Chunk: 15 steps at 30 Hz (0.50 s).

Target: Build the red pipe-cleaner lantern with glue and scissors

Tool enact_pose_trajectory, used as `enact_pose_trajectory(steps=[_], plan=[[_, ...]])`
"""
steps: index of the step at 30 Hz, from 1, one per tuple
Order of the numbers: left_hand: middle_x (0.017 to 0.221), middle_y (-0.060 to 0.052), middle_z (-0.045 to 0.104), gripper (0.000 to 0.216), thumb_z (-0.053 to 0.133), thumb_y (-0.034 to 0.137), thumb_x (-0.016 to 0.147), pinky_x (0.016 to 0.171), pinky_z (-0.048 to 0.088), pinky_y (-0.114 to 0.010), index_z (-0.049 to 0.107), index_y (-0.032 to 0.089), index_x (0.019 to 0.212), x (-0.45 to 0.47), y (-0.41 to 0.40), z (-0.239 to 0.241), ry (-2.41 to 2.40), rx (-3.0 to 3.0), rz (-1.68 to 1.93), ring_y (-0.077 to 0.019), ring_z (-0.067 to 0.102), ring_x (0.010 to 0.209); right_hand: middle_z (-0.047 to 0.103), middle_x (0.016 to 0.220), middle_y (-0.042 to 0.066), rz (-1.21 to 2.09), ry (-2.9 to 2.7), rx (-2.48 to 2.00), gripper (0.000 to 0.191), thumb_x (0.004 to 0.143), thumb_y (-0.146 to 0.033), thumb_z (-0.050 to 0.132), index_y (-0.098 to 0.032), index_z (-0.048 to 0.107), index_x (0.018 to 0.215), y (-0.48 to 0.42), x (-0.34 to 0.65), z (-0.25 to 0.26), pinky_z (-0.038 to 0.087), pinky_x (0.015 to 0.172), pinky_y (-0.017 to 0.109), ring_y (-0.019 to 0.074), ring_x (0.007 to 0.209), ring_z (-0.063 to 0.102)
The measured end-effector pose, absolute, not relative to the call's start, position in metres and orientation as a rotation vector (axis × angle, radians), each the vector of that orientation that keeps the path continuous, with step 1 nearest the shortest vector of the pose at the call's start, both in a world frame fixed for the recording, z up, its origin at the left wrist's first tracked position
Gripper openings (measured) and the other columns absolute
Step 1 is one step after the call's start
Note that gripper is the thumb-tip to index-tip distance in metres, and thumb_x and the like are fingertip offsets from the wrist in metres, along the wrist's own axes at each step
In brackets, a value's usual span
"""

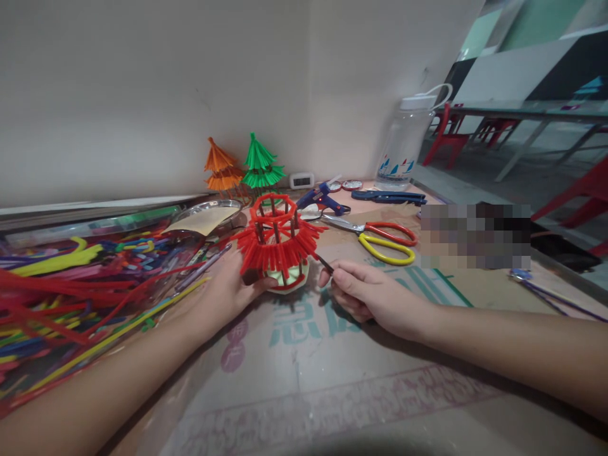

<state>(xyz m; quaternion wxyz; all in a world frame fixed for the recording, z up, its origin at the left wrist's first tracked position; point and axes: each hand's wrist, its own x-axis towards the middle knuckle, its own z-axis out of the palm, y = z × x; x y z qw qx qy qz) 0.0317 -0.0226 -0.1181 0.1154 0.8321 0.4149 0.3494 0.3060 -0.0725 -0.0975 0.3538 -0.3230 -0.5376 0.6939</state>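
Note:
A red pavilion model [278,244] made of fuzzy pipe cleaners stands tilted over the table, with dark brown posts, a ring on top and a fringed skirt. My left hand [242,278] grips its base from the left, the thumb on the pale bottom plate. My right hand [356,288] pinches a thin dark stick [324,261] between thumb and fingers, its tip close to the red fringe. Whether that tip touches the fringe I cannot tell. Behind stand an orange tree-like tower [221,168] and a green tree-like tower [259,166], both of pipe cleaners.
Many coloured pipe cleaners [61,297] heap at the left. Beyond the model lie a blue glue gun [323,199], red-and-yellow scissors [380,237], blue pliers [389,197] and a metal tray [223,209]. A small clock [302,181] and a clear bottle [401,145] stand by the wall.

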Motion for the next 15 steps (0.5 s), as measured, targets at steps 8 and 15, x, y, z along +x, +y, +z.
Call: enact_pose_trajectory(steps=[8, 15], plan=[[0.126, -0.01, 0.063, 0.034, 0.067, 0.039, 0.088, 0.105, 0.044, -0.045, 0.06, 0.022, 0.116, 0.0292, -0.0214, -0.1203, 1.202, 2.516, 1.023, -0.0298, 0.059, 0.116, 0.032, 0.053, -0.011, 1.789, -1.384, -0.843, 0.039, 0.09, -0.055, 0.061, -0.016, 0.058, 0.095, -0.0714, 0.305, -0.0978, 0.016, 0.04, 0.02, 0.0051, 0.044, 0.023], [0.119, -0.01, 0.066, 0.033, 0.065, 0.046, 0.088, 0.1, 0.047, -0.047, 0.06, 0.02, 0.109, 0.0323, -0.0209, -0.1174, 1.176, 2.576, 1.058, -0.0304, 0.061, 0.11, 0.031, 0.052, -0.012, 1.785, -1.369, -0.873, 0.042, 0.085, -0.057, 0.066, -0.017, 0.057, 0.093, -0.0714, 0.3052, -0.0963, 0.015, 0.039, 0.019, 0.0046, 0.044, 0.022]])
